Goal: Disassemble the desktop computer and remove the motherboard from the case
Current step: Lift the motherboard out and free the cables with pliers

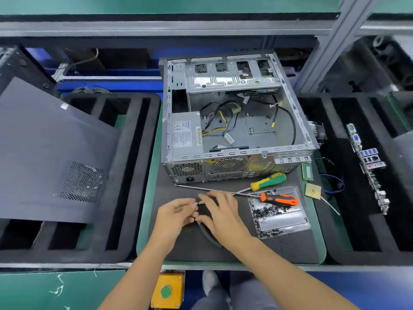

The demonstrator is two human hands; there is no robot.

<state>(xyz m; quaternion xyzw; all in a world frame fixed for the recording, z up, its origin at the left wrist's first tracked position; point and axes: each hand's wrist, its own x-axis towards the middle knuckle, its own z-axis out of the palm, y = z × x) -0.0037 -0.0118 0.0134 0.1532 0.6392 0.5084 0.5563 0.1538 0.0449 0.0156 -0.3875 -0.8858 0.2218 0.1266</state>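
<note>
Fingers [190, 209] of both hands — left hand [176, 214], right hand [220, 214] — pinch a black cable [210, 237] over the tabletop [290, 249]. Behind them lies the opened case [232, 117]; the motherboard [368, 166] stands well apart, in the right foam tray [348, 253].

A green-edged table [143, 220] fills the middle of the frame, a dark mat [190, 249] laid on it. On the mat stand the open computer case [225, 121] at centre, two screwdrivers [268, 182] lower right, and a metal tray of screws [279, 218]. A memory stick [307, 171] and processor chip [312, 190] lie right.
</note>
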